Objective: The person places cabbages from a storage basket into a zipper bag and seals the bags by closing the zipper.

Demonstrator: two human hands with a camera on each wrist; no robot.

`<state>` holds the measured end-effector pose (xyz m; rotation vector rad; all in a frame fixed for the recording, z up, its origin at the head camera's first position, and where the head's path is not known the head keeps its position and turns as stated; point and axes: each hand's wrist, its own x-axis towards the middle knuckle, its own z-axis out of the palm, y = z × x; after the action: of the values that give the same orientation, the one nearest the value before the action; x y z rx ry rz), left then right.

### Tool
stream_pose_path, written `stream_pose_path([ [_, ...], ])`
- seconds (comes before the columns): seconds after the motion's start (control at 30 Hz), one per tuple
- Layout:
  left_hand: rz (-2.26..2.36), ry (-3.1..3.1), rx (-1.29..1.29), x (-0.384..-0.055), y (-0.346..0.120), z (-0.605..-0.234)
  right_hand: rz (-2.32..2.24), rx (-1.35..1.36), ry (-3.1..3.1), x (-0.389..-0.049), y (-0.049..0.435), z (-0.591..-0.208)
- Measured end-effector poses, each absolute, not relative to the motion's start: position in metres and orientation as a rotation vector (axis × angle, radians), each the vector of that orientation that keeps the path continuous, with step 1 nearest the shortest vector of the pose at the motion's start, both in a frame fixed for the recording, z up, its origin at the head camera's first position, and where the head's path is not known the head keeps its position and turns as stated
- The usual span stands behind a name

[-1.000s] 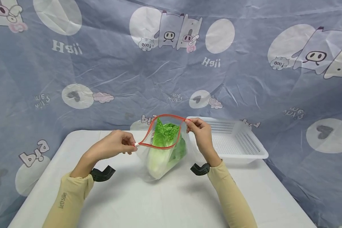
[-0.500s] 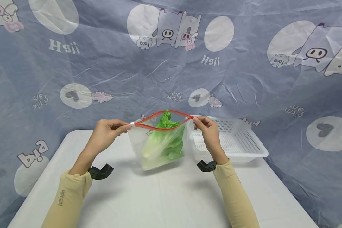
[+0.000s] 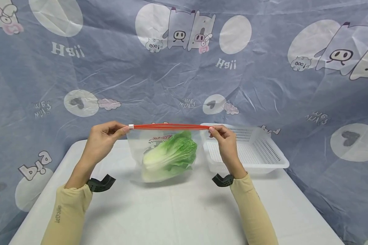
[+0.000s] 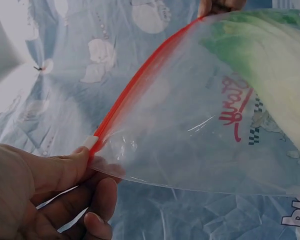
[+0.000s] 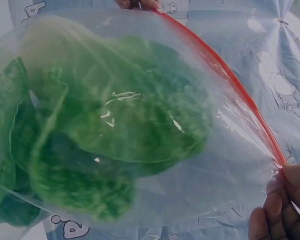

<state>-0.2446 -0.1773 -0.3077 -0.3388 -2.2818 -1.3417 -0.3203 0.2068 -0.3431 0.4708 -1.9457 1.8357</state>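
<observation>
A clear zip bag with a red zip edge hangs between my two hands, its mouth pulled nearly straight. Inside lies a head of Chinese cabbage, pale stem to the left and green leaves to the right. My left hand pinches the bag's left top corner, at the white slider. The right top corner is pinched between thumb and fingers of my right hand. In the left wrist view, red lettering shows on the bag. Green leaves fill much of the bag in the right wrist view.
A white perforated plastic basket stands at the right rear of the white table, partly behind my right hand. A blue-grey printed curtain hangs behind the table. Black wrist mounts sit below each hand.
The bag's mouth went from a wide round opening to an almost straight line. My left hand moved up and left, my right hand slightly right. The cabbage now leans more sideways.
</observation>
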Motion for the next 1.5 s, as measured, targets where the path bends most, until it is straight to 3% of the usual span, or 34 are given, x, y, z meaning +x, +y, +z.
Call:
stream_pose_path([
  [0.6,-1.477,-1.907,-0.315,-0.229,-0.171,-0.290,1.883,0.484,-2.036,-0.332,0.188,-0.352],
  [0.77,-1.494,-1.904,-0.339,-0.239,-0.170,-0.302,1.763,0.472,-2.169,-0.328,0.187,-0.349],
  [1.03,-1.430,-2.029,-0.438,-0.244,-0.148,-0.314,1.236,0.818,-2.139,-0.312,0.161,-0.325],
  [1.5,-1.437,-2.055,-0.588,-0.232,-0.115,-0.319,1.221,1.290,-2.254,-0.288,0.102,-0.295],
])
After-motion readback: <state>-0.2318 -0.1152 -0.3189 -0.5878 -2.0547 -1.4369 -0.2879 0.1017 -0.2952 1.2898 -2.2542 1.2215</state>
